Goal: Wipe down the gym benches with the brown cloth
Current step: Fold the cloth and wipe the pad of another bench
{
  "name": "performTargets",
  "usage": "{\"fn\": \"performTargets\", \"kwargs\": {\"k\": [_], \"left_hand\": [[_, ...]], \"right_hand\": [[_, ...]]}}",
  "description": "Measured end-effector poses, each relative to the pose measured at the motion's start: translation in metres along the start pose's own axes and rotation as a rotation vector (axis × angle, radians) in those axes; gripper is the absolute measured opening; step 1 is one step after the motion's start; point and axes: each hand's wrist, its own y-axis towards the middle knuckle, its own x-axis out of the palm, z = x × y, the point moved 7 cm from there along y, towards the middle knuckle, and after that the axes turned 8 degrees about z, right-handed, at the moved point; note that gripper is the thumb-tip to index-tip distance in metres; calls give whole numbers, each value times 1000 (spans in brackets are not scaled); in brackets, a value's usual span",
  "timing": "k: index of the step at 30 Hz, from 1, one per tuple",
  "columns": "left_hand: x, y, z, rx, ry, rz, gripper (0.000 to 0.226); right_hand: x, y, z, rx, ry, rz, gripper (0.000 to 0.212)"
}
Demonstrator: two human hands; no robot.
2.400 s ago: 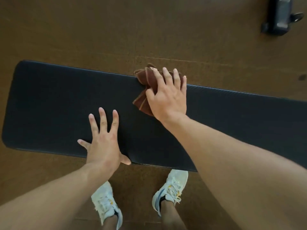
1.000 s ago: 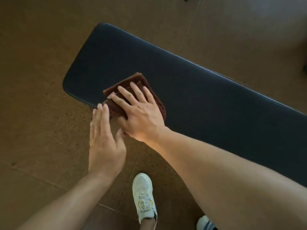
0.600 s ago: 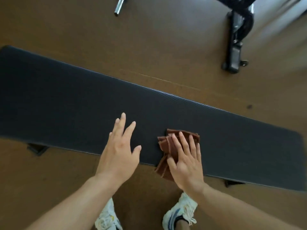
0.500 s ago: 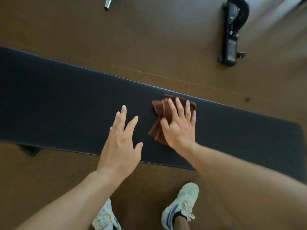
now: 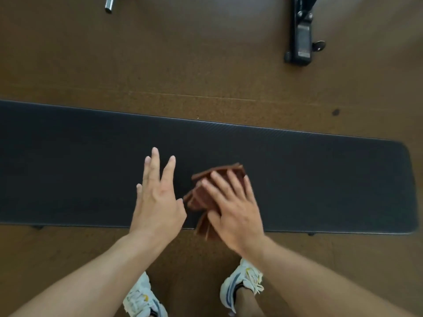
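Note:
A long black padded gym bench point(image 5: 320, 179) runs across the view from the left edge to its rounded right end. The folded brown cloth point(image 5: 201, 195) lies on the pad near the front edge, one corner hanging over it. My right hand point(image 5: 235, 209) presses flat on the cloth with straight fingers. My left hand point(image 5: 158, 195) rests flat on the pad just left of the cloth, fingers spread and straight.
The floor is brown. The black foot of a gym machine point(image 5: 301, 40) stands beyond the bench at the upper right. The end of a metal bar point(image 5: 109, 5) shows at the top left. My two white shoes point(image 5: 240, 287) stand in front of the bench.
My right hand has pulled the cloth back from the far edge of the pad toward the near edge. My left hand has stayed flat on the pad.

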Motion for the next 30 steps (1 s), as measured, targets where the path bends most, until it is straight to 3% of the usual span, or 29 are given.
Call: {"fn": "performTargets", "kwargs": {"k": [4,7,10,13,17,23,26,30], "left_hand": [[21,14,34,18,68,-61,101],[43,20,48,33,210,-166,122],[63,16,54,0,285,-267,142],[85,10,64,-23,308,-330,149],[100,14,72,-71,407,-252,149],[105,17,73,-64,515,-141,148],[106,17,74,-83,539,-118,148],[110,11,72,-91,525,-107,148]], "right_hand": [[-37,104,67,296,98,94,66],[-45,127,77,334,158,92,66],[-33,49,65,277,101,143,69],[-9,-65,64,241,52,83,76],[-1,-82,90,201,26,9,74],[-47,66,149,311,143,149,70],[-58,107,170,351,164,145,65],[-52,24,167,304,122,213,70]]}}
